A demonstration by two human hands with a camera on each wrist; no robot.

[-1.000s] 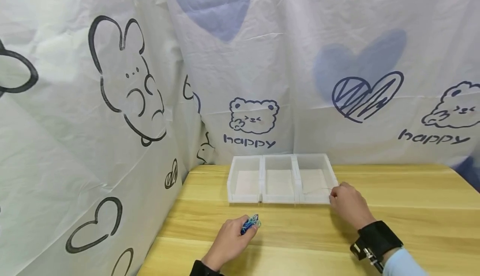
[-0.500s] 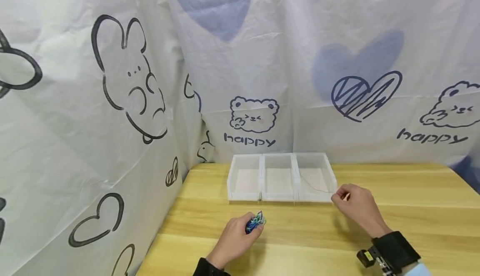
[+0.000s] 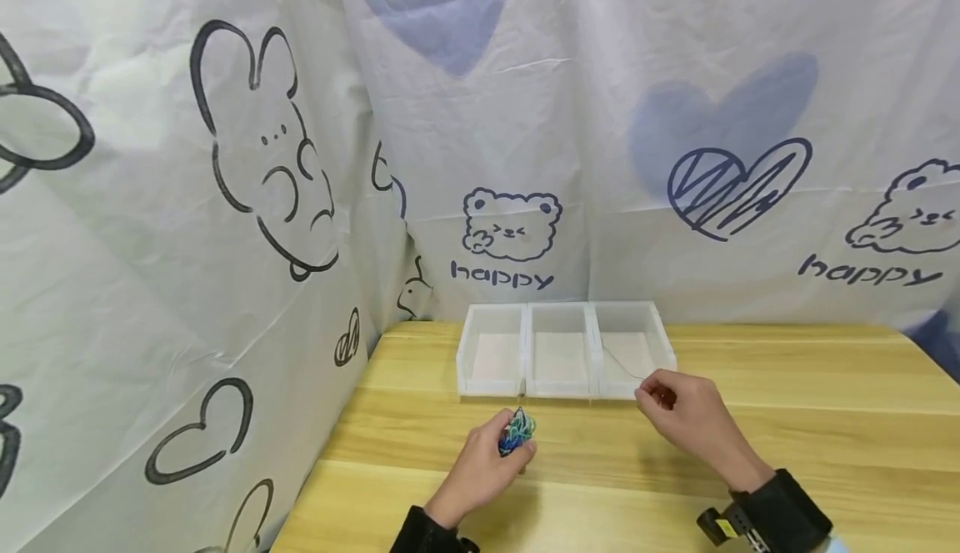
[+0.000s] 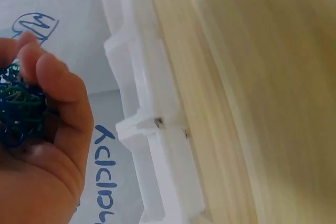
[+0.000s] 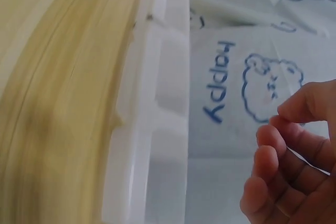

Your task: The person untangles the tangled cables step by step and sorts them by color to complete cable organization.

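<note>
My left hand (image 3: 486, 470) grips a tangle of thin blue and green loops (image 3: 517, 432) between thumb and fingers, in front of the white bin. In the left wrist view the tangle (image 4: 20, 106) looks glossy and is partly covered by the curled fingers. My right hand (image 3: 697, 419) is at the front right corner of the three-part bin, with thumb and index fingertips together. From them a thin thread-like strand (image 3: 619, 364) runs left and back over the right compartment. The strand does not show in the right wrist view, where the right hand (image 5: 294, 156) has its other fingers loosely bent.
The white three-part bin (image 3: 558, 388) stands at the back of the wood-grain table (image 3: 600, 486). A pale printed cloth (image 3: 600, 119) with hearts and bears hangs right behind it. Another cloth wall (image 3: 262, 328) closes off the left side.
My left hand has moved a little right and forward with the tangle, turning it more into view. My right hand shifts slightly left, and the strand slants more steeply across the right compartment.
</note>
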